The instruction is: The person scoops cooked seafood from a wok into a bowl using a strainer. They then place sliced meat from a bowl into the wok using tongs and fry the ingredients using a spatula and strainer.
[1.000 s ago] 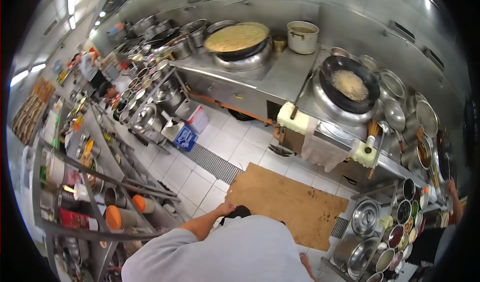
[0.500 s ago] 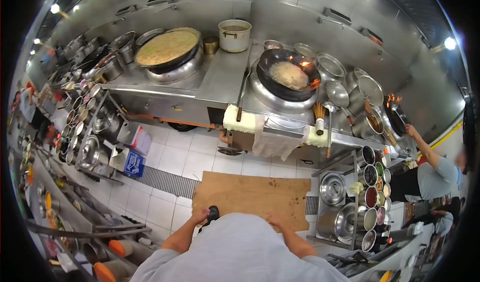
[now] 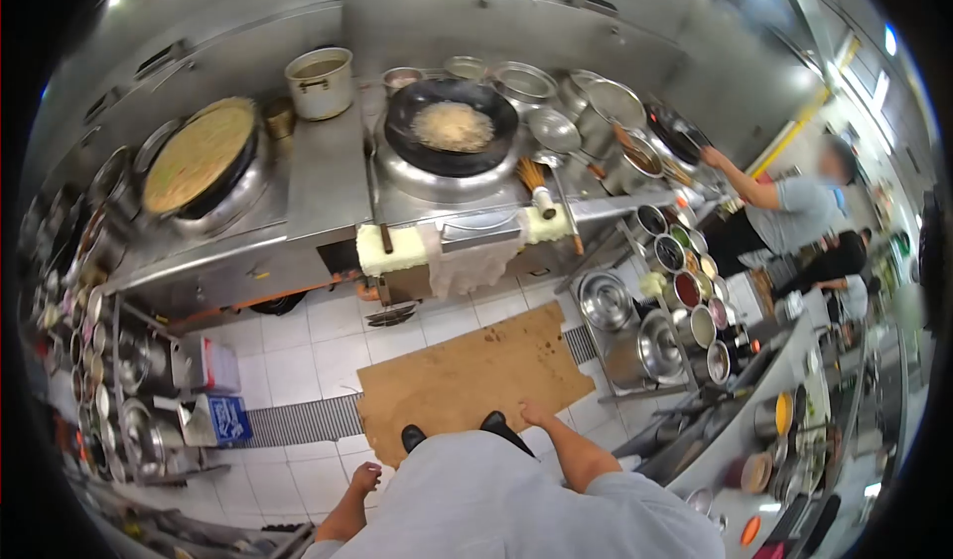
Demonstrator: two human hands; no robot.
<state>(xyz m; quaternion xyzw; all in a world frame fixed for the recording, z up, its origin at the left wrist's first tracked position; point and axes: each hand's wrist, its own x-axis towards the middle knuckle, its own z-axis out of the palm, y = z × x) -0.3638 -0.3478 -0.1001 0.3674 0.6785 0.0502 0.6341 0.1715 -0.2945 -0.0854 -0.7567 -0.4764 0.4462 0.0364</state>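
My left hand [image 3: 366, 477] hangs low beside my body, fingers curled and nothing visible in it. On the other side my right hand [image 3: 534, 414] hangs over the cardboard sheet [image 3: 467, 365] on the floor, fingers partly stretched and holding nothing that I can see. Both hands are apart from the stove. Ahead, a black wok [image 3: 407, 112] sits on a burner with pale, bubbling contents. A ladle [image 3: 379, 197] lies left of it, and a bamboo brush [image 3: 537, 187] and a strainer [image 3: 553, 132] lie to its right. Folded cloths [image 3: 392, 249] cover the stove's front edge.
A large pan of yellowish food [image 3: 199, 157] and a white pot [image 3: 320, 82] stand at the left. Rack containers [image 3: 687, 288] stand at the right. Beyond them a co-worker [image 3: 794, 207] grips another wok [image 3: 673, 130]. A blue box [image 3: 229, 418] is at the left.
My view has turned to the right, so the stove appears farther left. Flames at the middle wok no longer show. Both shoes are now visible on the cardboard.
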